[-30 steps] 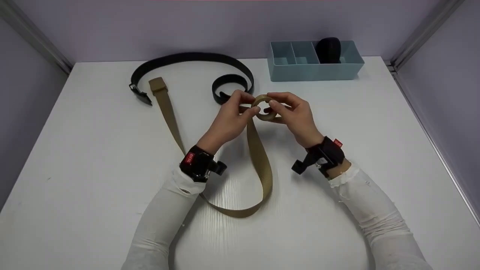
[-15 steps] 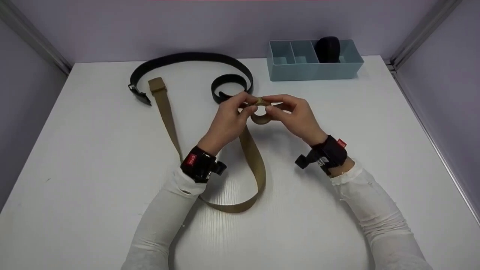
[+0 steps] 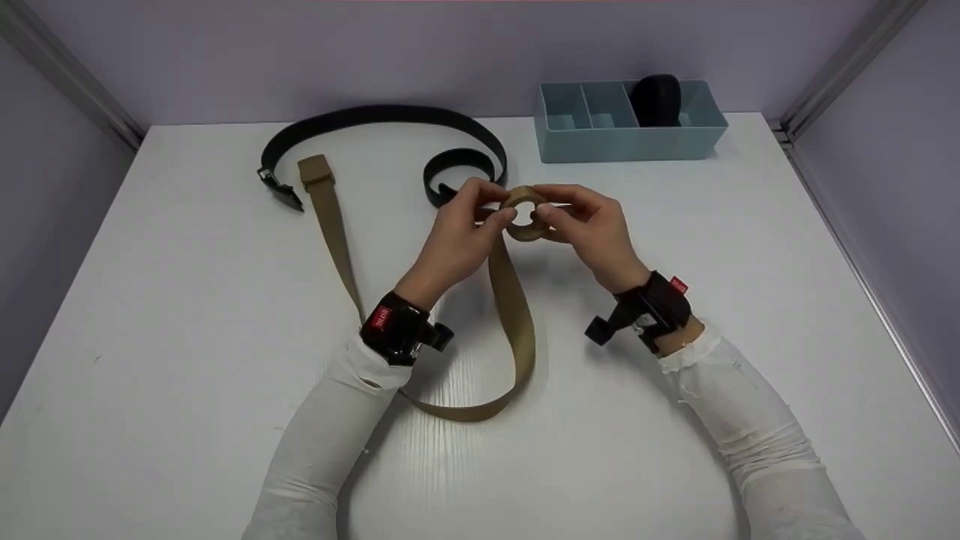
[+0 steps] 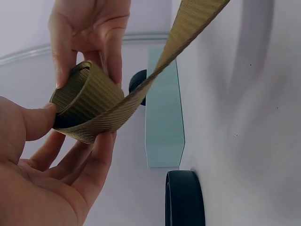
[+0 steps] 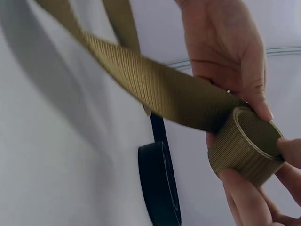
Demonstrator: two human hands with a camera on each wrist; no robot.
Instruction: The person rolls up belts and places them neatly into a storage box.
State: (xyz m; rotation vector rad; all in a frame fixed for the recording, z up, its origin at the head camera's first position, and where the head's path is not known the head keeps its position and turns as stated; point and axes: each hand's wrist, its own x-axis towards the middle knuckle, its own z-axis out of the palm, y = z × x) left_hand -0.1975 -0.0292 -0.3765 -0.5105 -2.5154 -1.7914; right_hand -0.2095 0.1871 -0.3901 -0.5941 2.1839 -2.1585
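A tan webbing belt [image 3: 514, 322] is wound into a small round coil [image 4: 94, 101] at one end. My left hand [image 3: 459, 238] pinches the coil's left side between thumb and fingers, off the table. On the coil's other side, my right hand [image 3: 596, 234] pinches it the same way, thumb at the inner rim in the right wrist view. From the coil the strap hangs down, loops across the table and passes under my left forearm. Its buckle end [image 3: 316, 171] lies on the table at the left.
Behind lies a black belt [image 3: 382, 114], one end loosely coiled, its buckle [image 3: 281, 190] at the left. A blue divided tray [image 3: 630, 145] stands at the back right, with a dark rounded object [image 3: 657, 101] in it. Walls bound the white table [image 3: 187, 360].
Both hands have tilted the coil down and back up, with small shifts in the fingers. The hanging strap's loop has drawn slightly up and left. Black belt and tray stay put.
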